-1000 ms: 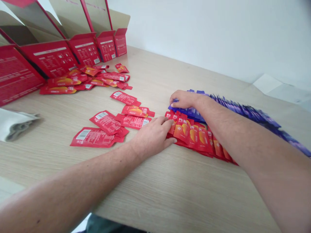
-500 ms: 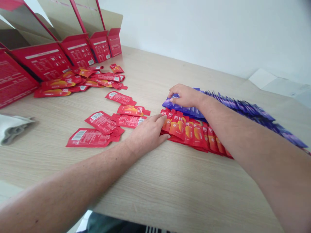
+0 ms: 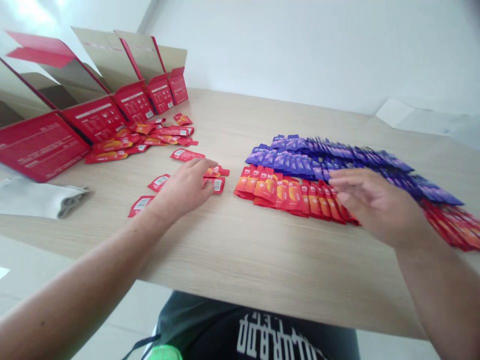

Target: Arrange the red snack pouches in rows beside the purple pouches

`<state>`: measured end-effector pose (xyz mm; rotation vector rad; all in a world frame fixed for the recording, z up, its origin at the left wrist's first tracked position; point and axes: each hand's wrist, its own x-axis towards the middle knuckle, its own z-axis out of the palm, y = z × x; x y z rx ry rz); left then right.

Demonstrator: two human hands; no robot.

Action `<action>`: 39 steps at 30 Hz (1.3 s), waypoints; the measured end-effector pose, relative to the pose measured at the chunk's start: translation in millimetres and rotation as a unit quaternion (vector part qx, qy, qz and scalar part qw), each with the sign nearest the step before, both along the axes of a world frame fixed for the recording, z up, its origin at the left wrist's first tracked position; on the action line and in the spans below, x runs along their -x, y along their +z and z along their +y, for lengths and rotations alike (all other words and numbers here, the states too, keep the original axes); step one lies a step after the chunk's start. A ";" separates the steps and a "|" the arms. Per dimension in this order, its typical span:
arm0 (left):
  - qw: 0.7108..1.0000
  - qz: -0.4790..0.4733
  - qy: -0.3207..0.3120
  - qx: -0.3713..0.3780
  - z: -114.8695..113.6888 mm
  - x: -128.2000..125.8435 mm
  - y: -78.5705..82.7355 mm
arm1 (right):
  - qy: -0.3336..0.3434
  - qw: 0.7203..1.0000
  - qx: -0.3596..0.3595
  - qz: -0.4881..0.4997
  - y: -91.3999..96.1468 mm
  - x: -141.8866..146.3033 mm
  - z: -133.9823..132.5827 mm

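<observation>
My left hand (image 3: pixel 185 189) lies flat, fingers spread, on a few loose red sachets (image 3: pixel 218 172) left of centre on the wooden table (image 3: pixel 247 260). My right hand (image 3: pixel 375 205) hovers open, fingers stretched, over the right part of a long overlapping row of red sachets (image 3: pixel 285 192). Behind that row runs a matching overlapped row of purple sachets (image 3: pixel 311 155). Neither hand grips anything.
A heap of red sachets (image 3: pixel 142 137) lies at the back left in front of several open red cartons (image 3: pixel 93 117). A grey-white bag (image 3: pixel 37 200) lies at the left edge. White sheets (image 3: pixel 397 112) sit at the far right corner.
My left hand moved left from the end of the red row onto the loose sachets. My right hand left the purple row and drew back right, opening. The camera pulled back.
</observation>
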<state>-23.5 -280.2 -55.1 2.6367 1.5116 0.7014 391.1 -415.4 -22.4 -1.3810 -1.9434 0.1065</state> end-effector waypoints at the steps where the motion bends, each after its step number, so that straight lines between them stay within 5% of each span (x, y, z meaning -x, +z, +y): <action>1: 1.000 0.027 -0.005 0.008 4.6 8.3 -1.8 | -0.011 1.000 0.006 0.014 -11.0 -0.2 -21.5; 7: 0.991 0.121 -0.059 0.020 38.2 12.2 -23.1 | -0.047 0.996 0.049 0.058 -69.2 21.3 -116.5; 14: 0.982 0.169 -0.036 0.074 53.0 -15.0 -25.6 | -0.076 0.990 0.093 0.072 -92.4 28.0 -150.3; 20: 0.984 0.167 -0.042 0.054 38.9 -2.8 -31.0 | -0.087 0.989 0.095 0.066 -93.2 23.4 -162.4; 34: 0.964 0.121 -0.230 0.048 -23.1 29.9 -14.6 | -0.051 0.996 0.079 -0.002 -102.1 37.8 -146.3; 39: 0.989 0.006 -0.143 0.028 -27.3 67.5 5.2 | 0.034 0.994 0.103 -0.016 -83.4 82.9 -119.1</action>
